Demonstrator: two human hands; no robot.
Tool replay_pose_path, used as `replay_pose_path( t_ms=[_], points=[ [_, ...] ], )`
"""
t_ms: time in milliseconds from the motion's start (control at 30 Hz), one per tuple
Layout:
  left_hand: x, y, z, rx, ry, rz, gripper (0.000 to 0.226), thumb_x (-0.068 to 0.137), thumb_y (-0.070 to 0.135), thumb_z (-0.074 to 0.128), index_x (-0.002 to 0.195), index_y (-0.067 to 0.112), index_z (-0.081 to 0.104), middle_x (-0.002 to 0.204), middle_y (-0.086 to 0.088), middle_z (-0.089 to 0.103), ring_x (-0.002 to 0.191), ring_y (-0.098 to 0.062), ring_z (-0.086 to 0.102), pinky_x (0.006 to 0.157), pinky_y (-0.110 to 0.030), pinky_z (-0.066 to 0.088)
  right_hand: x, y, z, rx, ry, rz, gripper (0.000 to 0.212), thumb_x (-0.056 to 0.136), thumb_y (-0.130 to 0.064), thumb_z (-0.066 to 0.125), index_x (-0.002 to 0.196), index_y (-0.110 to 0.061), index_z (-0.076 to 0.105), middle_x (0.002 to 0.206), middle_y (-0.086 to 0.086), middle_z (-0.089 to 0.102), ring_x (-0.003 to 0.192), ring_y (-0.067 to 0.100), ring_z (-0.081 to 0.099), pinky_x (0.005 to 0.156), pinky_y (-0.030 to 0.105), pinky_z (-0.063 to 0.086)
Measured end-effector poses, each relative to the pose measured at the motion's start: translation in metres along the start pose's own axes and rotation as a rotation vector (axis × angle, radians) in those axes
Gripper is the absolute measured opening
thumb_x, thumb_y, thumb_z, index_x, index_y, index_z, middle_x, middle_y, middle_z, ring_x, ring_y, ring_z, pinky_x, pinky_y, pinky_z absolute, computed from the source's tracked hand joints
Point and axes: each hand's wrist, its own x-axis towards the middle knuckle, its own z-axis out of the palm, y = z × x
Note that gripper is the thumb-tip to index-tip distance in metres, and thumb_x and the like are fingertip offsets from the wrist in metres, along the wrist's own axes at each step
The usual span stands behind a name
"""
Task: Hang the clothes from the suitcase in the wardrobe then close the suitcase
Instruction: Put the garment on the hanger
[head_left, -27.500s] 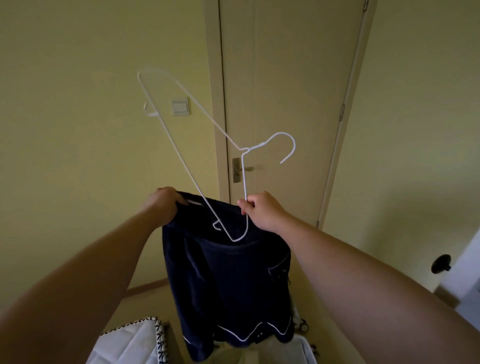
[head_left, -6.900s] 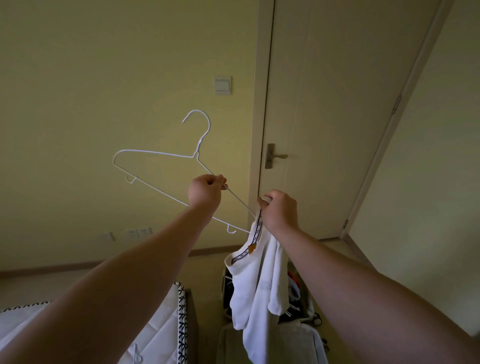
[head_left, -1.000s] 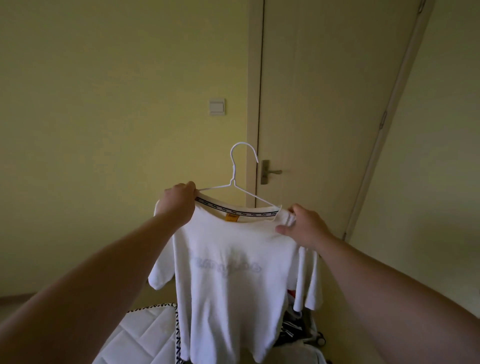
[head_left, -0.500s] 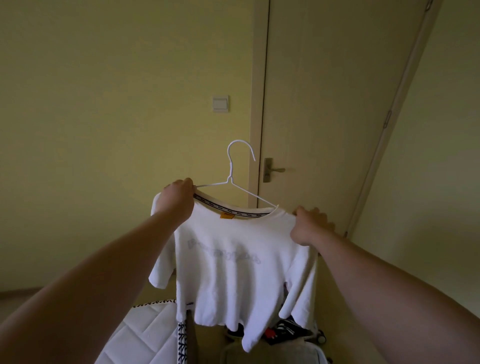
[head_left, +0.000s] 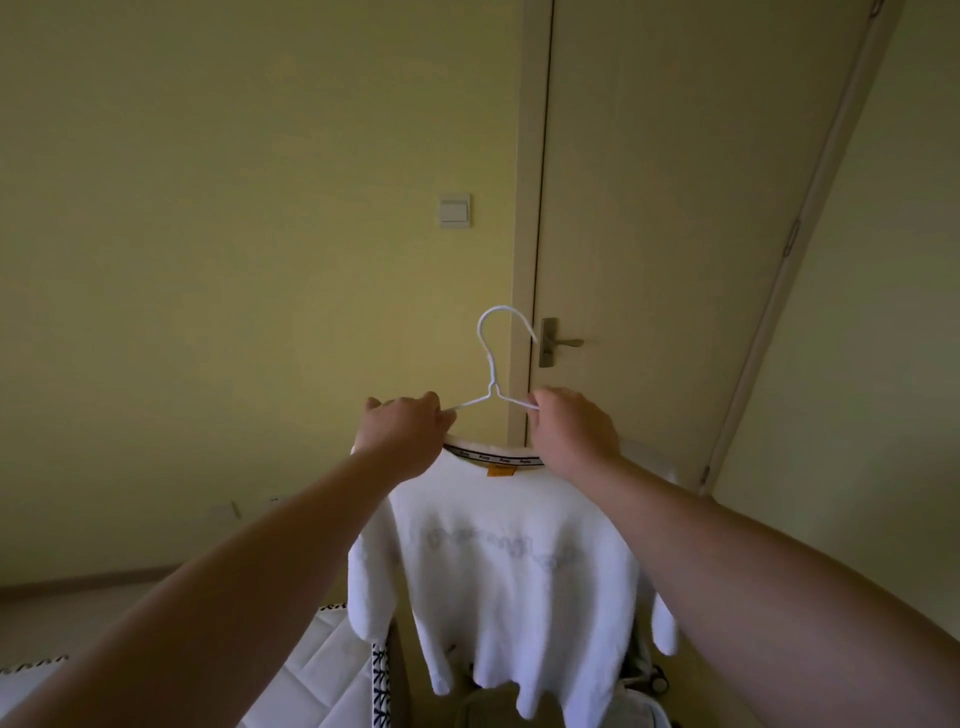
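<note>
A white T-shirt (head_left: 498, 582) with a faint chest print and an orange neck tag hangs on a thin white wire hanger (head_left: 492, 364), held up at chest height before me. My left hand (head_left: 402, 434) pinches the hanger's left arm at the collar. On the other side of the hook, my right hand (head_left: 571, 436) grips the right arm. Under the shirt's hem a grey part of the suitcase (head_left: 480, 709) shows, mostly hidden. No wardrobe is in view.
A closed cream door (head_left: 665, 234) with a metal lever handle (head_left: 558, 343) stands straight ahead, a light switch (head_left: 455, 210) on the yellow wall to its left. A white quilted bed (head_left: 317, 680) with black-patterned trim lies at the lower left.
Both hands have moved inward from the shirt's shoulders to the hanger wire near the hook. The shirt now hangs straight on the hanger, a little lower in view.
</note>
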Motion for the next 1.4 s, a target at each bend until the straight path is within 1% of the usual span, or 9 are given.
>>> replay_pose_path(
  t_ms=[133, 267, 367, 467, 600, 700, 833, 1000, 1400],
  points=[
    [0.001, -0.003, 0.011, -0.27, -0.117, -0.013, 0.035, 0.102, 0.039, 0.039, 0.092, 0.015, 0.061, 0.087, -0.007, 0.064, 0.075, -0.029, 0.058, 0.065, -0.032, 0.041, -0.005, -0.008, -0.003, -0.031, -0.02, -0.039, 0.023, 0.101, -0.024, 0.041, 0.115, -0.02, 0.059, 0.11, 0.003, 0.063, 0.098, 0.028, 0.06, 0.076, 0.034, 0.043],
    [-0.005, -0.026, 0.022, -0.485, -0.09, -0.081, 0.017, 0.095, 0.013, 0.047, 0.084, 0.018, 0.059, 0.087, -0.006, 0.062, 0.077, -0.027, 0.057, 0.061, -0.029, 0.04, -0.009, 0.002, -0.013, -0.281, -0.001, 0.201, 0.059, 0.094, -0.066, 0.028, 0.089, -0.02, 0.063, 0.091, 0.003, 0.068, 0.089, 0.027, 0.062, 0.087, 0.04, 0.036],
    [-0.01, -0.02, 0.017, -0.394, -0.047, -0.067, 0.02, 0.099, 0.023, 0.045, 0.089, 0.015, 0.06, 0.089, -0.008, 0.061, 0.084, -0.032, 0.058, 0.066, -0.031, 0.037, -0.011, 0.002, -0.014, -0.171, -0.105, 0.384, 0.069, 0.088, -0.078, 0.026, 0.083, -0.019, 0.062, 0.094, 0.007, 0.068, 0.094, 0.029, 0.063, 0.089, 0.041, 0.037],
    [-0.011, 0.006, 0.006, -0.243, 0.001, 0.005, 0.04, 0.102, 0.044, 0.035, 0.092, 0.015, 0.061, 0.088, -0.007, 0.06, 0.084, -0.032, 0.059, 0.068, -0.033, 0.039, -0.016, -0.011, -0.007, -0.081, -0.141, 0.353, 0.064, 0.091, -0.072, 0.028, 0.082, -0.017, 0.06, 0.096, 0.009, 0.068, 0.093, 0.032, 0.064, 0.08, 0.036, 0.042],
    [0.004, 0.021, -0.021, -0.415, -0.129, 0.02, 0.034, 0.101, 0.037, 0.039, 0.099, 0.019, 0.067, 0.097, -0.006, 0.067, 0.083, -0.028, 0.063, 0.07, -0.037, 0.054, -0.02, -0.024, -0.002, -0.167, -0.068, 0.133, 0.056, 0.101, -0.056, 0.027, 0.088, -0.016, 0.065, 0.091, 0.008, 0.068, 0.077, 0.031, 0.059, 0.069, 0.033, 0.034],
    [0.011, 0.019, -0.039, -0.431, 0.035, 0.006, 0.035, 0.101, 0.041, 0.042, 0.075, 0.021, 0.054, 0.073, -0.001, 0.058, 0.068, -0.027, 0.054, 0.052, -0.028, 0.038, -0.012, -0.028, -0.019, -0.122, 0.119, 0.112, 0.04, 0.103, -0.044, 0.034, 0.092, -0.018, 0.062, 0.09, 0.006, 0.068, 0.083, 0.032, 0.062, 0.066, 0.034, 0.031],
    [-0.005, 0.025, -0.044, -0.386, -0.012, 0.008, 0.03, 0.102, 0.038, 0.038, 0.081, 0.021, 0.051, 0.076, -0.003, 0.058, 0.061, -0.023, 0.048, 0.056, -0.029, 0.037, -0.027, -0.036, -0.029, -0.073, -0.135, 0.143, 0.027, 0.101, -0.029, 0.04, 0.118, -0.025, 0.06, 0.109, 0.007, 0.066, 0.1, 0.032, 0.063, 0.078, 0.035, 0.044],
    [-0.038, 0.022, -0.053, -0.423, 0.257, 0.027, 0.019, 0.098, 0.025, 0.048, 0.084, 0.013, 0.052, 0.075, -0.01, 0.059, 0.067, -0.034, 0.049, 0.055, -0.033, 0.032, -0.061, -0.046, -0.04, -0.048, -0.02, 0.105, 0.021, 0.101, -0.029, 0.04, 0.112, -0.022, 0.056, 0.105, 0.008, 0.065, 0.097, 0.034, 0.062, 0.068, 0.034, 0.037],
    [-0.135, 0.057, -0.146, -0.344, 0.236, -0.025, 0.016, 0.097, 0.025, 0.045, 0.096, 0.013, 0.056, 0.081, -0.013, 0.058, 0.069, -0.035, 0.05, 0.059, -0.032, 0.038, -0.173, -0.065, -0.126, 0.09, -0.006, 0.119, 0.029, 0.1, -0.032, 0.039, 0.108, -0.016, 0.061, 0.104, 0.011, 0.065, 0.093, 0.036, 0.062, 0.067, 0.032, 0.041]
  ],
)
